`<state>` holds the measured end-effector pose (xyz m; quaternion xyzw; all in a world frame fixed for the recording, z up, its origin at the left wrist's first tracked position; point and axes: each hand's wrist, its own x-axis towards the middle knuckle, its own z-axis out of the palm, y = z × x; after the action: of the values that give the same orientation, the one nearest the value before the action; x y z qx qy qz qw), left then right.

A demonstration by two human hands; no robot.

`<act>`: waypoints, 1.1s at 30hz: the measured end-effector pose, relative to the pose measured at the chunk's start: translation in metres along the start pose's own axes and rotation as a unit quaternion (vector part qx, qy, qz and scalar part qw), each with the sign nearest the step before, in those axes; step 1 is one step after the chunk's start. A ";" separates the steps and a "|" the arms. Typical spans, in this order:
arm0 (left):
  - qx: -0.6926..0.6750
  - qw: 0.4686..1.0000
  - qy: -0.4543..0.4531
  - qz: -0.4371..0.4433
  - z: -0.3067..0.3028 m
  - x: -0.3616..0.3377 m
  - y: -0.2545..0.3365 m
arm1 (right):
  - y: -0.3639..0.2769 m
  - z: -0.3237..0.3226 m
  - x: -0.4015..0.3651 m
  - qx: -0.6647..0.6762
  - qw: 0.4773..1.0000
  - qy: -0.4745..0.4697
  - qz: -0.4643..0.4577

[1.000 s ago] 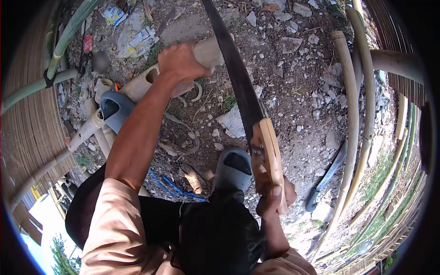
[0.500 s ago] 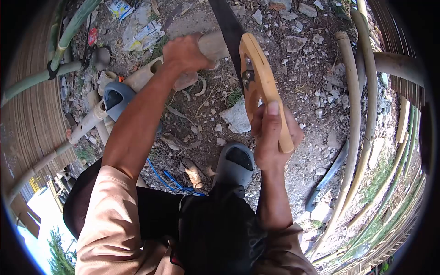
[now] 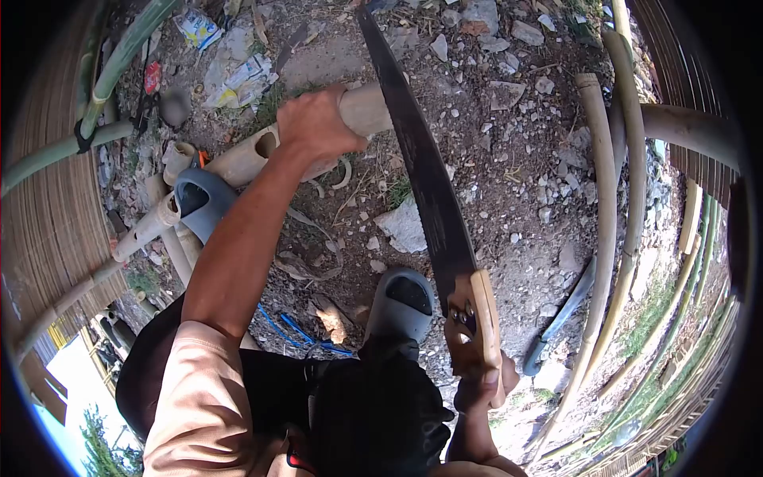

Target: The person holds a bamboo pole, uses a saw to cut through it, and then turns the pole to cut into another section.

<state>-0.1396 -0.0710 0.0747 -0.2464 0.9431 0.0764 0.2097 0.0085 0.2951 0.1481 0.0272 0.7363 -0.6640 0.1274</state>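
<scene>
Bamboo tube is gripped in left hand, saw handle in right hand — blade laid across near 1 end, end piece not off, cut depth hidden.

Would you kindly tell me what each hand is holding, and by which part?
The right hand holds the saw by its wooden handle; the left hand grips the bamboo from above, close beside the saw's blade.
</scene>
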 end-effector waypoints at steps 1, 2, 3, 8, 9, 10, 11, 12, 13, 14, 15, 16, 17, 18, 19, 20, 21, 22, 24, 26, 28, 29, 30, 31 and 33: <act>0.008 1.000 0.008 -0.002 0.007 -0.005 -0.002 | -0.001 -0.001 -0.008 0.023 0.999 0.000 0.022; 0.011 1.000 -0.014 -0.012 -0.001 -0.006 0.002 | -0.003 0.000 -0.014 0.046 0.998 0.000 0.044; 0.010 1.000 -0.018 -0.007 0.001 -0.011 0.005 | -0.005 0.024 0.019 0.027 0.999 -0.011 0.039; 0.019 0.999 -0.032 -0.018 -0.009 -0.011 0.004 | -0.016 0.083 0.093 -0.005 0.999 -0.035 -0.006; 0.010 0.999 -0.045 -0.008 -0.010 -0.006 0.004 | -0.013 0.059 0.071 -0.028 0.999 -0.040 0.000; -0.004 1.000 -0.012 0.008 -0.003 -0.002 -0.002 | -0.008 0.026 0.028 -0.002 0.999 -0.033 0.004; -0.008 1.000 -0.006 0.006 -0.002 0.003 0.002 | -0.015 0.027 0.017 -0.027 0.999 0.011 -0.024; 0.003 1.000 0.000 -0.011 -0.002 0.001 0.003 | -0.019 0.020 0.014 -0.034 0.999 -0.018 0.011; 0.014 1.000 -0.007 -0.021 0.000 -0.008 0.004 | -0.020 0.013 0.010 -0.043 0.997 -0.048 0.046; 0.013 1.000 -0.010 -0.024 0.001 -0.010 0.006 | -0.022 0.007 0.008 -0.054 0.992 -0.078 0.080; 0.008 1.000 0.007 -0.027 -0.003 -0.004 0.006 | -0.006 0.035 0.048 -0.021 0.995 -0.069 0.067; 0.007 1.000 0.010 -0.021 -0.004 -0.002 0.004 | -0.009 0.078 0.092 -0.022 0.997 -0.056 0.043; 0.009 1.000 -0.004 -0.015 0.001 -0.007 0.002 | -0.016 0.104 0.110 -0.026 0.998 -0.042 0.036; 0.013 1.000 -0.018 -0.015 0.003 -0.015 0.000 | -0.015 0.093 0.096 -0.027 0.997 -0.041 0.051; 0.012 1.000 -0.024 -0.005 -0.001 -0.013 0.001 | -0.012 0.073 0.079 -0.057 0.997 -0.047 0.037; 0.007 1.000 -0.023 0.003 -0.004 -0.007 0.001 | -0.011 0.054 0.061 -0.090 0.994 -0.056 0.015; -0.001 1.000 -0.011 -0.002 -0.003 -0.001 0.001 | -0.015 0.030 0.025 -0.045 0.999 -0.015 0.011; 0.000 1.000 0.007 -0.004 0.005 -0.001 0.002 | -0.005 0.010 0.008 -0.002 0.999 -0.018 -0.041; 0.019 0.999 -0.018 -0.026 -0.001 -0.009 0.005 | -0.006 0.006 -0.011 0.021 1.000 -0.017 0.002; 0.013 1.000 -0.004 -0.021 0.009 -0.009 0.004 | -0.002 0.034 0.042 -0.037 0.999 -0.040 0.008; 0.025 0.999 -0.012 -0.025 0.001 -0.009 0.004 | -0.007 0.080 0.090 -0.066 0.997 -0.027 0.024; 0.030 0.999 -0.022 -0.024 0.000 -0.013 0.003 | -0.010 0.087 0.096 -0.057 0.997 -0.043 0.037; 0.027 0.999 -0.019 -0.007 -0.002 -0.011 0.000 | -0.012 0.090 0.099 -0.050 0.996 -0.059 0.046; 0.017 1.000 -0.015 0.010 -0.001 -0.008 -0.001 | -0.011 0.059 0.064 -0.066 0.995 -0.051 0.059; -0.001 1.000 0.000 0.008 0.002 0.003 0.001 | -0.018 0.022 0.017 -0.074 0.995 -0.049 0.044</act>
<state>-0.1419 -0.0715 0.0719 -0.2392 0.9449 0.0787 0.2092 -0.0085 0.2688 0.1594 0.0180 0.7741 -0.6023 0.1939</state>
